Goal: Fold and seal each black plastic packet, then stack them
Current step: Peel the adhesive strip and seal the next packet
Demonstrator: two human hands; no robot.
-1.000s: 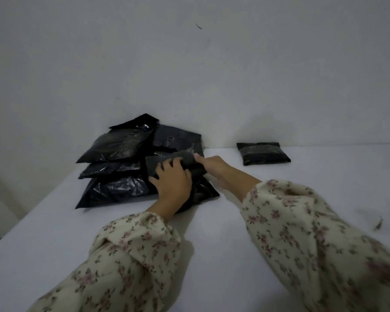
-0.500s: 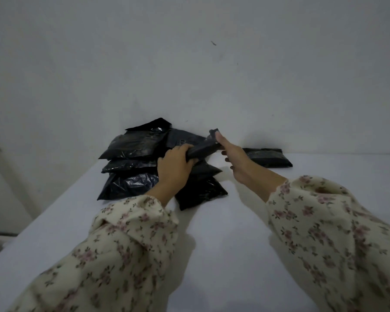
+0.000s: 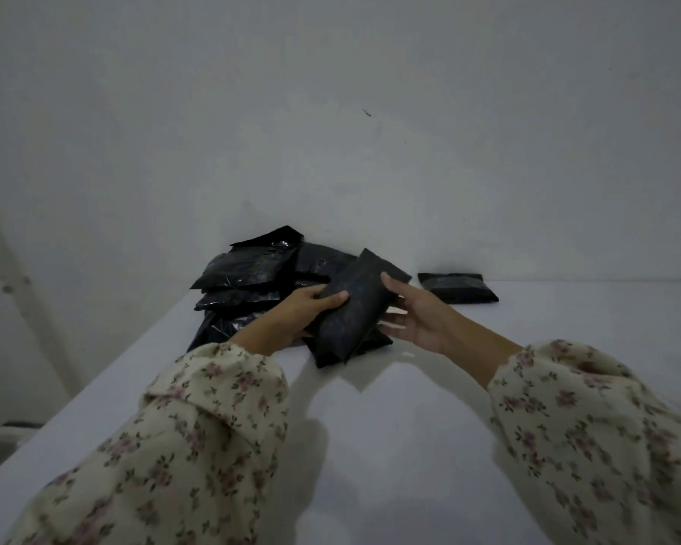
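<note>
Packet (image 3: 350, 308) between hands (image 3: 300, 313); pile (image 3: 248, 269) behind; folded packet (image 3: 455, 288) beyond, right.

hands (image 3: 295, 316): 2 | black packets (image 3: 354, 304): about 8, pile unclear | table (image 3: 370, 446): 1

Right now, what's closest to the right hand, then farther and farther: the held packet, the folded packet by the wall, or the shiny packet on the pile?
1. Held packet: touching the right hand, just to its left.
2. Folded packet: behind the hand and to its right, by the wall.
3. Shiny packet: far to the left, on top of the pile.
</note>
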